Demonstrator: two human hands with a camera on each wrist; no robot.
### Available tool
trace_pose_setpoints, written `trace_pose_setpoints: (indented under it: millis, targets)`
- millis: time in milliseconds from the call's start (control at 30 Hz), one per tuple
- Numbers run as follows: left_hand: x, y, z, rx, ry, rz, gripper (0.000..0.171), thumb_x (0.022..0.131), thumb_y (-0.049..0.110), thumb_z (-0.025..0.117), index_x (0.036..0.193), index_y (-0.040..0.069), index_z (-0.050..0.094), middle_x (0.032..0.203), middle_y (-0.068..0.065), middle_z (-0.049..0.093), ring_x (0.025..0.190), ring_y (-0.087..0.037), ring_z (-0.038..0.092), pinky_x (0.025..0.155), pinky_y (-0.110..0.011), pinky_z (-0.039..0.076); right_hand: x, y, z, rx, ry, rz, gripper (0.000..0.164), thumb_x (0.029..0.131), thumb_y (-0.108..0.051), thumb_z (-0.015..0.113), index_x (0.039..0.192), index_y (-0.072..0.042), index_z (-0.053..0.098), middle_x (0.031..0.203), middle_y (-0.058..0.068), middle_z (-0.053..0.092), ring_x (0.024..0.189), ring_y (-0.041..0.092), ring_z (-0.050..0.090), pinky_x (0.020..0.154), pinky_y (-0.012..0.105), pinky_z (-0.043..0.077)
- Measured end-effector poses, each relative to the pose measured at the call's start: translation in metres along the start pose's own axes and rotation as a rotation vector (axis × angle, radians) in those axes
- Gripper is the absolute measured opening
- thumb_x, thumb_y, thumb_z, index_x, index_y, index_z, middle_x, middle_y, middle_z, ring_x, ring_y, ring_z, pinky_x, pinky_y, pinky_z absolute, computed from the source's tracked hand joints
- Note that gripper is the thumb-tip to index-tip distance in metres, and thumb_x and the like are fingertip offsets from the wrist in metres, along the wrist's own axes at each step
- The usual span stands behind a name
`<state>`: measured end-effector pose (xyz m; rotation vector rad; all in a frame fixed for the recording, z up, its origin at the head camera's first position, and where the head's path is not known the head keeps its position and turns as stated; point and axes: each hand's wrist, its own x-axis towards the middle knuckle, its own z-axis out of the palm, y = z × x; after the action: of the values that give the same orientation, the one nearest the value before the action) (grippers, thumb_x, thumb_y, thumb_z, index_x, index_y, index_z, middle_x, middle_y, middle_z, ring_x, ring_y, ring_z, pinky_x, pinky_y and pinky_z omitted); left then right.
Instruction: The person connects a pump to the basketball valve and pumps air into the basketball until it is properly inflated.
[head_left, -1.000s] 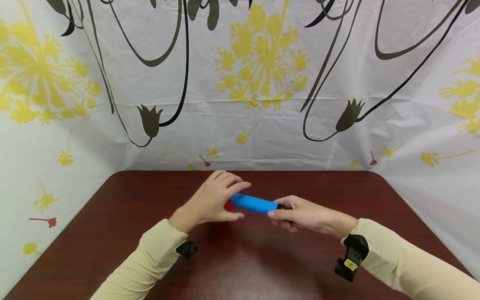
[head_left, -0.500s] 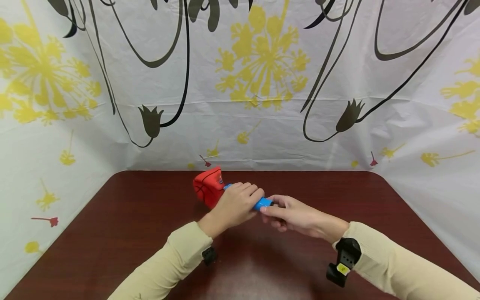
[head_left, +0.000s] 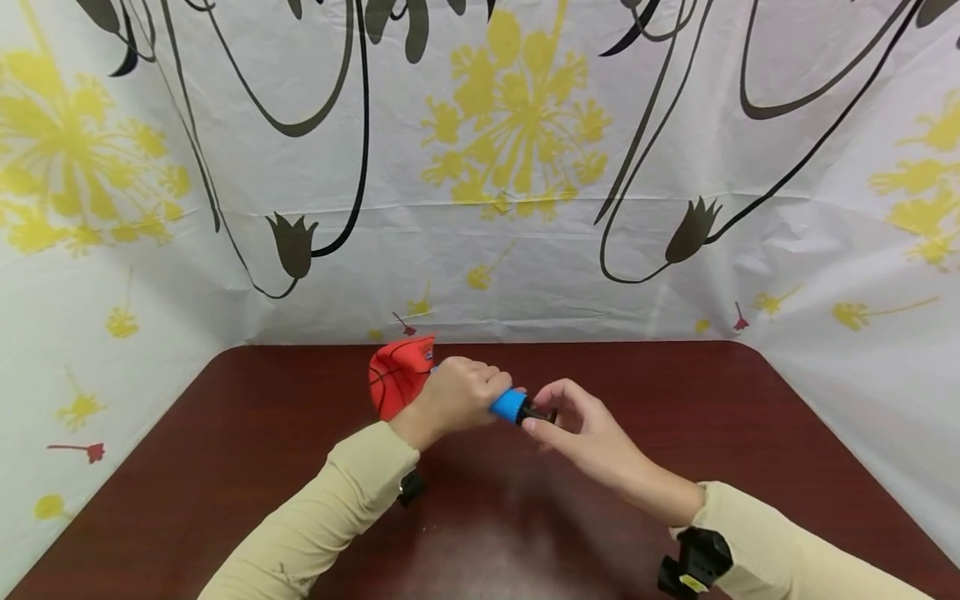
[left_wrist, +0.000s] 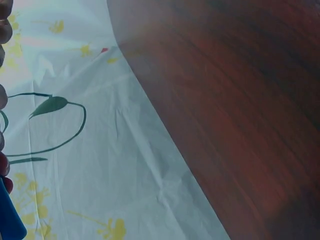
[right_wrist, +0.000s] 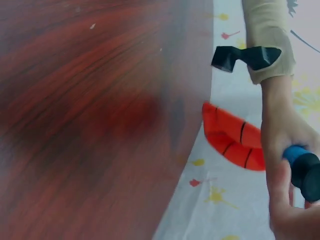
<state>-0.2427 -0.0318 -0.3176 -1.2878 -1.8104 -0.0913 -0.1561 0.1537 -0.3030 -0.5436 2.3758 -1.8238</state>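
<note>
A blue hand pump [head_left: 509,405] slants through the air over the table, its black handle toward the right. My left hand [head_left: 459,398] grips the blue barrel, covering most of it. At the pump's far end is a soft, dented red basketball [head_left: 397,377], which shows beyond my left hand. Thumb and fingers of my right hand [head_left: 592,433] curve around the black handle [head_left: 542,413]. The right wrist view shows the handle's round black end [right_wrist: 309,176] and the sagging ball [right_wrist: 231,137]. Only the barrel's edge [left_wrist: 9,215] and some left fingertips [left_wrist: 4,30] enter the left wrist view.
Beneath both hands lies a dark red-brown wooden table [head_left: 262,467] with rounded far corners. A white sheet [head_left: 465,267] printed with yellow and dark flowers surrounds its back and sides. Black wrist cameras [head_left: 697,558] sit at both cuffs.
My left hand has moved from open fingers beside the ball to a grip on the barrel. The basketball has come into view at left. My right fingers have shifted around the handle.
</note>
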Motion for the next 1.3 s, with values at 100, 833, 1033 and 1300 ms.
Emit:
trace_pose_setpoints:
  millis: [100,833,1033,1300]
  targets:
    - [-0.001,-0.004,-0.004,0.008,-0.001,0.023,0.026,0.076,0.027,0.064,0.061,0.013,0.049,0.049,0.005,0.049,0.041,-0.006,0.048,0.043,-0.018,0.038,-0.005,0.0,-0.005,0.0,-0.014,-0.08,0.024,0.084,-0.012,0.059,0.102,0.002,0.051,0.088,0.016,0.056,0.074,0.019,0.061,0.068,0.033,0.05]
    - [-0.022,-0.013,-0.026,-0.052,0.01,0.077,0.026,0.084,0.026,0.05,0.063,0.011,0.049,0.052,0.005,0.052,0.042,-0.006,0.049,0.043,-0.019,0.039,-0.058,0.013,-0.04,0.245,-0.244,-0.374,0.028,0.079,0.018,0.048,0.101,0.002,0.057,0.088,0.004,0.065,0.079,0.012,0.063,0.066,0.03,0.05]
    - [-0.016,-0.004,-0.03,-0.057,-0.036,0.077,0.021,0.076,0.027,0.063,0.066,0.012,0.052,0.055,0.005,0.054,0.045,-0.005,0.052,0.045,-0.018,0.041,-0.038,0.022,-0.035,0.189,-0.268,-0.621,0.019,0.077,0.01,0.058,0.093,0.0,0.057,0.084,0.008,0.06,0.072,0.01,0.059,0.054,0.026,0.048]
    - [0.002,0.009,-0.025,-0.054,-0.067,0.048,0.023,0.075,0.029,0.065,0.064,0.014,0.052,0.051,0.006,0.051,0.042,-0.005,0.049,0.044,-0.017,0.038,-0.002,0.024,-0.014,0.113,-0.158,-0.567,0.009,0.077,0.004,0.061,0.084,0.0,0.058,0.078,0.002,0.061,0.061,0.016,0.058,0.05,0.028,0.049]
